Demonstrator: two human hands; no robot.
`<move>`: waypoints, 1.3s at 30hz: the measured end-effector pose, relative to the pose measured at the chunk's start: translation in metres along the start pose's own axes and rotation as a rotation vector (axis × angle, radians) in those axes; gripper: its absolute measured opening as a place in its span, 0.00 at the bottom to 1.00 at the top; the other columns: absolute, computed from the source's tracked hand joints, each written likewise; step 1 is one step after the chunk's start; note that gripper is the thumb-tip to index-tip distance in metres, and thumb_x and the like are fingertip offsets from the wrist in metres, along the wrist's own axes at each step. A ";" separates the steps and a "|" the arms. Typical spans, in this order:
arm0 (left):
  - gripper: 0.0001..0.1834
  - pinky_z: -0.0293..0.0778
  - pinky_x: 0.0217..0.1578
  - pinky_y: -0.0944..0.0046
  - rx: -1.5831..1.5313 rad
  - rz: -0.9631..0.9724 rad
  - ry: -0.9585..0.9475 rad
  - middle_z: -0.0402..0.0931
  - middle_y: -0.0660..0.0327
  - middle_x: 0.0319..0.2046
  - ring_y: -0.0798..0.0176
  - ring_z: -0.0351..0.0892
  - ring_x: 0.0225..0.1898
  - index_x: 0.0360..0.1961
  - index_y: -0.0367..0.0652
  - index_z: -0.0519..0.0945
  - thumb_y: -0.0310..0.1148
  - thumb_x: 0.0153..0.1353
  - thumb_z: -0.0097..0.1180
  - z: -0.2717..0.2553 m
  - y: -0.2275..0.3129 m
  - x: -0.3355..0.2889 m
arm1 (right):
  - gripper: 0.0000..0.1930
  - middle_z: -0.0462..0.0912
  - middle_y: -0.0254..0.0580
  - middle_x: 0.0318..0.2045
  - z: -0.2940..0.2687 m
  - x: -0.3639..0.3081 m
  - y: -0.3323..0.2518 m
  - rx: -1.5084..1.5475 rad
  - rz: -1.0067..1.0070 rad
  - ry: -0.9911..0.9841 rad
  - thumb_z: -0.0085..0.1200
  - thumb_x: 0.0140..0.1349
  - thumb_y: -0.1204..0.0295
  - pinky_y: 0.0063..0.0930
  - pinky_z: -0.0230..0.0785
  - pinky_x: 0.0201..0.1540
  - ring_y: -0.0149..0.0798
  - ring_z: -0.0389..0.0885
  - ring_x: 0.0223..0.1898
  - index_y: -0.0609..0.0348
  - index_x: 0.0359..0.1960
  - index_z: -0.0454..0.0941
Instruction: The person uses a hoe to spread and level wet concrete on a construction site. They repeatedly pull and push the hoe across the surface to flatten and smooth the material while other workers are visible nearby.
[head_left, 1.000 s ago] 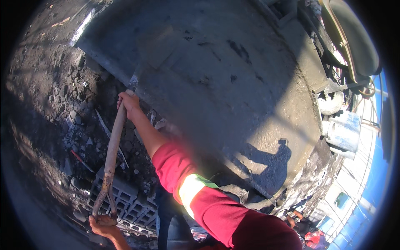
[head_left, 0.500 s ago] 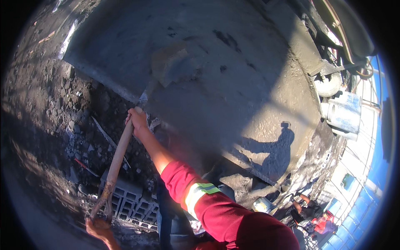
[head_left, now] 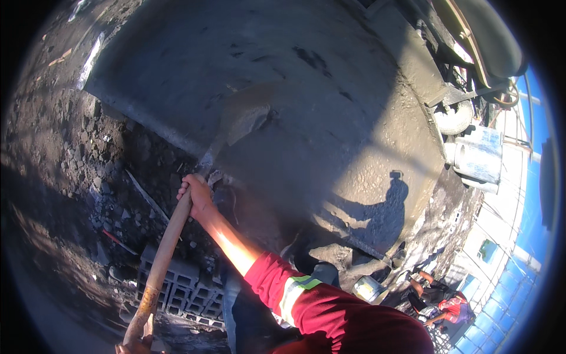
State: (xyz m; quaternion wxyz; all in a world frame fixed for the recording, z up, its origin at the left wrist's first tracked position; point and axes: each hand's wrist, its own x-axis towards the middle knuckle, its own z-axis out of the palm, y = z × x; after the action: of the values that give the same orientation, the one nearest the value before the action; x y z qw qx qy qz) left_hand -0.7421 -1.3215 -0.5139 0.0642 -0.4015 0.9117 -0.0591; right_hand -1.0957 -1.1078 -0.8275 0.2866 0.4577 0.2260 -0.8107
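Wooden shovel handle (head_left: pixel 168 245) is being gripped by right hand (head_left: pixel 196 193) midway and left hand (head_left: pixel 134 345) at its end, blade (head_left: pixel 242 121) resting on the wet concrete slab (head_left: pixel 330 88).

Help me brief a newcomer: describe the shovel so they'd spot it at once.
Start at the wide grey wet concrete slab. At its near edge lies the shovel: a mud-caked blade on a long wooden handle, held by the right hand and left hand, unlike the loose rubble.

Ground: wet grey concrete slab (head_left: pixel 330 88), smooth, with shovel blade (head_left: pixel 242 118) resting on it. Beside it, rubble and dirt (head_left: pixel 76 171); hollow concrete blocks (head_left: pixel 183 289) lay there.
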 end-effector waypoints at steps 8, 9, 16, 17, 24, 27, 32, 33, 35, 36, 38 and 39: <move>0.21 0.54 0.12 0.70 -0.891 -0.108 -0.010 0.56 0.67 0.12 0.74 0.57 0.10 0.22 0.41 0.68 0.42 0.71 0.46 0.065 0.076 0.038 | 0.05 0.74 0.34 0.21 -0.063 0.030 -0.062 0.112 -0.100 0.087 0.56 0.60 0.73 0.33 0.73 0.22 0.33 0.74 0.19 0.56 0.29 0.72; 0.22 0.55 0.12 0.69 -0.962 -0.181 -0.029 0.56 0.67 0.11 0.73 0.57 0.10 0.21 0.41 0.67 0.43 0.71 0.46 0.066 0.091 0.036 | 0.05 0.74 0.34 0.21 -0.079 0.026 -0.077 0.125 -0.119 0.109 0.56 0.60 0.73 0.33 0.73 0.21 0.34 0.74 0.19 0.57 0.29 0.72; 0.24 0.55 0.12 0.68 -1.123 -0.188 -0.158 0.56 0.67 0.09 0.71 0.56 0.08 0.16 0.45 0.64 0.45 0.68 0.48 0.055 0.242 -0.056 | 0.05 0.73 0.37 0.20 -0.198 -0.010 -0.184 0.198 -0.163 0.165 0.55 0.58 0.75 0.35 0.73 0.21 0.35 0.75 0.19 0.59 0.31 0.71; 0.24 0.54 0.11 0.68 -1.106 -0.240 -0.153 0.57 0.67 0.08 0.71 0.56 0.08 0.16 0.44 0.65 0.45 0.67 0.48 0.051 0.268 -0.064 | 0.05 0.73 0.36 0.20 -0.211 -0.013 -0.197 0.195 -0.182 0.185 0.55 0.58 0.75 0.35 0.74 0.21 0.35 0.74 0.18 0.59 0.30 0.71; 0.21 0.50 0.10 0.71 -1.050 -0.135 -0.420 0.59 0.67 0.09 0.74 0.55 0.07 0.15 0.45 0.65 0.40 0.64 0.51 0.043 0.459 -0.187 | 0.07 0.70 0.36 0.19 -0.415 -0.085 -0.345 0.268 -0.331 0.258 0.57 0.57 0.73 0.35 0.72 0.23 0.36 0.72 0.18 0.57 0.27 0.70; 0.21 0.53 0.11 0.71 -1.109 -0.061 -0.553 0.61 0.67 0.09 0.75 0.57 0.09 0.16 0.41 0.68 0.38 0.63 0.54 0.046 0.521 -0.260 | 0.09 0.69 0.34 0.18 -0.501 -0.127 -0.408 0.115 -0.345 0.340 0.55 0.60 0.68 0.31 0.70 0.25 0.35 0.71 0.19 0.54 0.27 0.69; 0.18 0.61 0.16 0.66 -0.981 0.471 -0.576 0.69 0.64 0.14 0.69 0.65 0.13 0.20 0.39 0.69 0.38 0.57 0.60 0.049 0.572 -0.358 | 0.11 0.66 0.27 0.18 -0.603 -0.173 -0.486 0.285 -0.442 0.347 0.55 0.61 0.65 0.25 0.67 0.24 0.30 0.67 0.18 0.49 0.24 0.66; 0.18 0.65 0.18 0.65 -1.029 0.683 -0.482 0.69 0.64 0.14 0.66 0.68 0.14 0.18 0.41 0.71 0.41 0.54 0.63 0.054 0.578 -0.364 | 0.11 0.65 0.26 0.18 -0.617 -0.180 -0.496 0.355 -0.487 0.205 0.55 0.61 0.65 0.23 0.65 0.23 0.28 0.66 0.18 0.48 0.24 0.66; 0.18 0.71 0.22 0.64 -1.087 1.142 -0.333 0.70 0.63 0.15 0.58 0.72 0.16 0.17 0.43 0.74 0.44 0.47 0.65 0.064 0.585 -0.369 | 0.11 0.64 0.23 0.18 -0.644 -0.212 -0.509 0.544 -0.594 0.121 0.56 0.59 0.66 0.18 0.62 0.22 0.24 0.64 0.18 0.47 0.23 0.66; 0.17 0.72 0.23 0.62 -1.215 1.237 -0.325 0.70 0.63 0.16 0.59 0.72 0.16 0.17 0.42 0.73 0.42 0.46 0.64 0.069 0.586 -0.367 | 0.11 0.65 0.23 0.18 -0.649 -0.226 -0.512 0.612 -0.657 0.081 0.57 0.58 0.67 0.19 0.63 0.23 0.25 0.65 0.19 0.48 0.23 0.66; 0.18 0.72 0.23 0.61 -1.228 1.320 -0.397 0.70 0.62 0.16 0.59 0.71 0.16 0.18 0.41 0.72 0.42 0.48 0.65 0.071 0.574 -0.347 | 0.10 0.69 0.26 0.20 -0.642 -0.256 -0.513 0.553 -0.718 0.143 0.59 0.58 0.67 0.22 0.67 0.25 0.27 0.68 0.20 0.49 0.26 0.69; 0.19 0.72 0.23 0.60 -1.240 1.239 -0.456 0.71 0.61 0.16 0.58 0.71 0.16 0.18 0.41 0.71 0.43 0.49 0.65 0.069 0.564 -0.333 | 0.10 0.71 0.28 0.22 -0.629 -0.268 -0.513 0.492 -0.722 0.186 0.60 0.59 0.66 0.23 0.69 0.26 0.28 0.70 0.21 0.50 0.28 0.70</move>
State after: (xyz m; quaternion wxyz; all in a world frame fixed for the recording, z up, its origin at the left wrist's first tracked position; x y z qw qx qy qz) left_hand -0.9164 -0.7010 -0.6486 0.0360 0.1967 0.7979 0.5686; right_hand -0.9439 -0.2669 -0.8416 -0.1536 0.4753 0.1966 -0.8437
